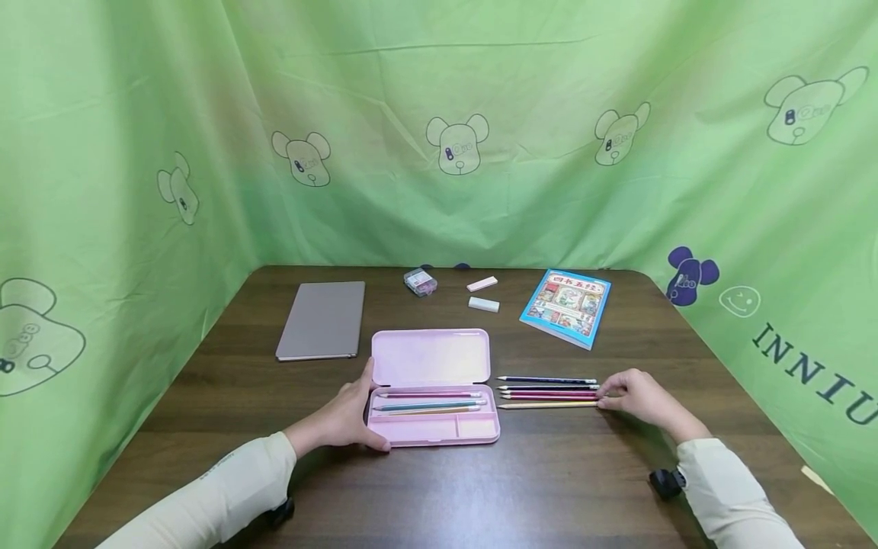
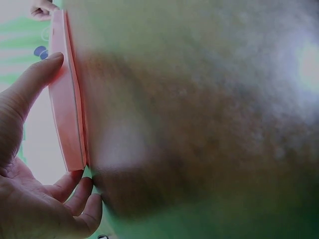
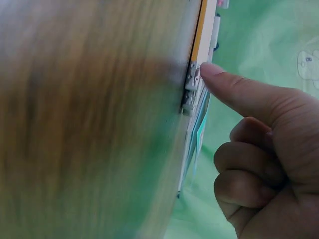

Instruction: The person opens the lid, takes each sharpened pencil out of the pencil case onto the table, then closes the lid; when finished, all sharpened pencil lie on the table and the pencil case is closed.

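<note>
With left hand (image 1: 348, 415), spanned open pencil case (image 1: 418, 433); with right hand (image 1: 641, 398), touched pencil row (image 1: 549, 396).
Hooked left thumb round front wall, fingers at left end; set right thumb on yellow pencil's (image 1: 549, 405) end, other fingers curled, pinch impossible to tell. Recorded pencil row just right of case, more pencils (image 1: 425, 406) inside; beyond, grey notebook (image 1: 322, 320), blue book (image 1: 565, 307).

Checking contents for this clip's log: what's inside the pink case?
The open case holds at least three pencils in its long rear compartment; whatever lies directly beneath them is covered.
</note>
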`<control>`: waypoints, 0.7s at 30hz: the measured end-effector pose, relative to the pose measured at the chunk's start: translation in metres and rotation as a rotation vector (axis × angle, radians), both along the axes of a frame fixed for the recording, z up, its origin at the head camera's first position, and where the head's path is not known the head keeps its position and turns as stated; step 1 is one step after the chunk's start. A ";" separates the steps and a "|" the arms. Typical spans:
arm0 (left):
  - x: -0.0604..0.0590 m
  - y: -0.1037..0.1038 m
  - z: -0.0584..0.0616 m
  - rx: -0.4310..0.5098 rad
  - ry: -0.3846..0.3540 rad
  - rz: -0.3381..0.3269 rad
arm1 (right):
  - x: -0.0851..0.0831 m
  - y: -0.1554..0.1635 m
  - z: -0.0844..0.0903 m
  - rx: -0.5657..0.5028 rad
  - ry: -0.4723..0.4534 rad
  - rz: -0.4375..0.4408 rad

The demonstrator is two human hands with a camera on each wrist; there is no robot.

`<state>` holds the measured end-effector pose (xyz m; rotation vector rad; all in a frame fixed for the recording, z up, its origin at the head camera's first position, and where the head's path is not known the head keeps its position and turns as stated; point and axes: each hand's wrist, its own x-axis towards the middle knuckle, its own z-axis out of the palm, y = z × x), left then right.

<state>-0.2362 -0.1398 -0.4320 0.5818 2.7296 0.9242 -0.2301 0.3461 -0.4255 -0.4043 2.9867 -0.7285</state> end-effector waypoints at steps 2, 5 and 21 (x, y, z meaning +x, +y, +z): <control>0.000 0.000 0.000 0.000 0.001 -0.004 | 0.000 -0.004 0.002 -0.016 -0.001 -0.010; 0.000 0.000 0.000 0.003 -0.001 -0.004 | -0.002 -0.012 0.004 -0.043 -0.014 -0.010; 0.001 0.000 0.001 -0.003 -0.013 0.008 | -0.022 -0.069 0.013 -0.101 -0.065 0.197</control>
